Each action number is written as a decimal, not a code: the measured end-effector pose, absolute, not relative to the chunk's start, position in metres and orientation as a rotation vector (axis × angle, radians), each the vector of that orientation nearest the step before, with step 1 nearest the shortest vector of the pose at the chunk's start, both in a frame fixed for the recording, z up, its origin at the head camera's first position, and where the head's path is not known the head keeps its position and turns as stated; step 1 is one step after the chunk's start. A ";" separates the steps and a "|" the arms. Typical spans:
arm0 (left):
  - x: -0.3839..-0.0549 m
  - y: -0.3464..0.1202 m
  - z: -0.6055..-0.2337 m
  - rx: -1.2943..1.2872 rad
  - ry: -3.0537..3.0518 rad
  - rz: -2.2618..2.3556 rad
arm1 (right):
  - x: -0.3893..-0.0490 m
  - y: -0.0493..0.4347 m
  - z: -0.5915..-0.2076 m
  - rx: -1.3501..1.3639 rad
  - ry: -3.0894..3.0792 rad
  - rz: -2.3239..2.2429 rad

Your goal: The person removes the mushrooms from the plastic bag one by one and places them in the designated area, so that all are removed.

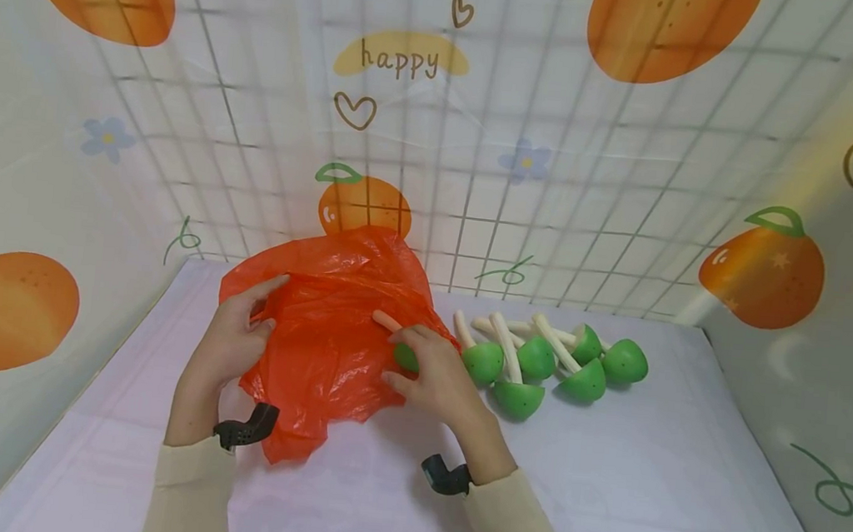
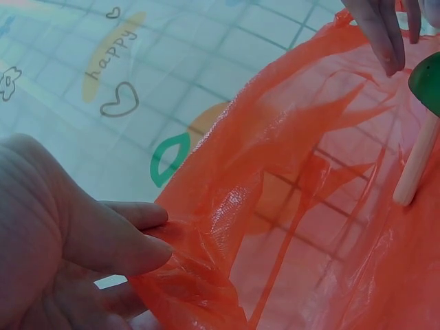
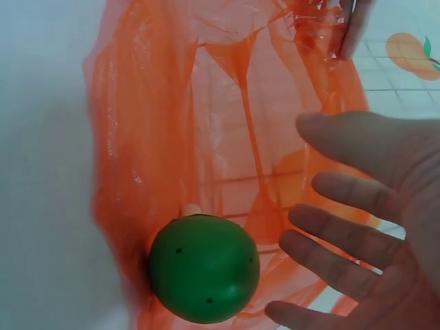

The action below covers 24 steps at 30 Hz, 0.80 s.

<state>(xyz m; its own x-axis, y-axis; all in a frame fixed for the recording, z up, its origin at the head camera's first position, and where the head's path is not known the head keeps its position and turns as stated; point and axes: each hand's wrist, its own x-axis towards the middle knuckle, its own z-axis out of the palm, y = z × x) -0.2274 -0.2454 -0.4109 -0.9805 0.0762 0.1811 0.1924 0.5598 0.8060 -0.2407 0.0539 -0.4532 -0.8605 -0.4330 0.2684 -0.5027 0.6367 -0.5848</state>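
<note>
A thin red plastic bag (image 1: 317, 324) lies spread on the table, its mouth held up. My left hand (image 1: 236, 339) pinches the bag's rim between thumb and fingers, as the left wrist view (image 2: 89, 240) shows. One toy mushroom (image 3: 204, 269), with a dotted green cap and pale stem, lies at the bag's mouth against the red film. Beside it my right hand (image 1: 440, 376) spreads its fingers, which are apart from the mushroom in the right wrist view. In the head view that hand partly covers the mushroom's cap (image 1: 406, 357).
To the right of the bag lies a group of several more green-capped toy mushrooms (image 1: 517, 400), stems pointing mostly up and left. A white tabletop (image 1: 642, 483) carries everything. Behind it hangs a printed curtain (image 1: 436, 150) over a wire grid.
</note>
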 end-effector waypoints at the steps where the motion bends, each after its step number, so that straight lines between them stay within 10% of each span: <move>1: -0.227 -0.245 -0.411 -0.227 -2.664 -1.402 | -0.241 0.054 -0.454 0.790 -2.746 1.038; 24: -0.228 -0.248 -0.413 -0.226 -2.650 -1.424 | -0.249 0.047 -0.468 0.585 -2.815 1.035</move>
<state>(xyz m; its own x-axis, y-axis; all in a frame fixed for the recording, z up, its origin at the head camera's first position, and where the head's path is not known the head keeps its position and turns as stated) -0.2285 -0.2475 -0.4131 -0.9811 0.0723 0.1794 0.1895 0.5449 0.8168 -0.2487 0.0469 -0.4679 -0.9230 -0.3232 0.2088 -0.3815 0.6978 -0.6063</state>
